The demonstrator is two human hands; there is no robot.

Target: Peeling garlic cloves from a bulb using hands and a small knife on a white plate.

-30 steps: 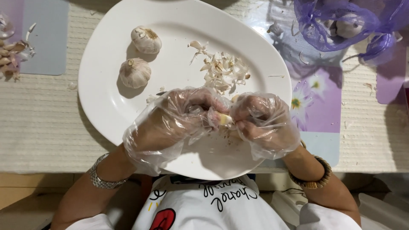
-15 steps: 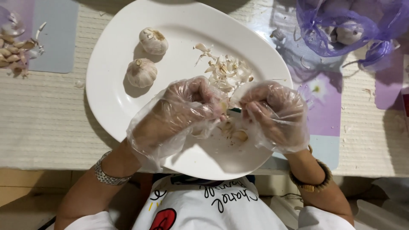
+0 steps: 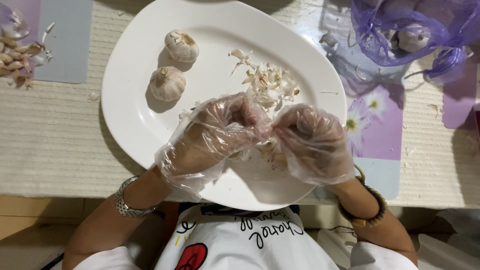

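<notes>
While both hands are working together over the near part of the large white oval plate, the left hand and the right hand, each in a loose clear plastic glove, are closing their fingers around a partly broken head of garlic held between them just above the plate. It looks as if the step in hand is pulling cloves apart and stripping skin; most of the garlic is hidden by the gloves. Beyond the hands, towards the plate's middle, a heap of papery garlic skins is lying. Further towards the plate's far left, two whole white garlic bulbs are sitting just beside each other, untouched. Off the plate's far right rim, a purple mesh bag is resting on the counter. The next move probably calls for a firm pinch and twist, keeping loose cloves over the plate.
</notes>
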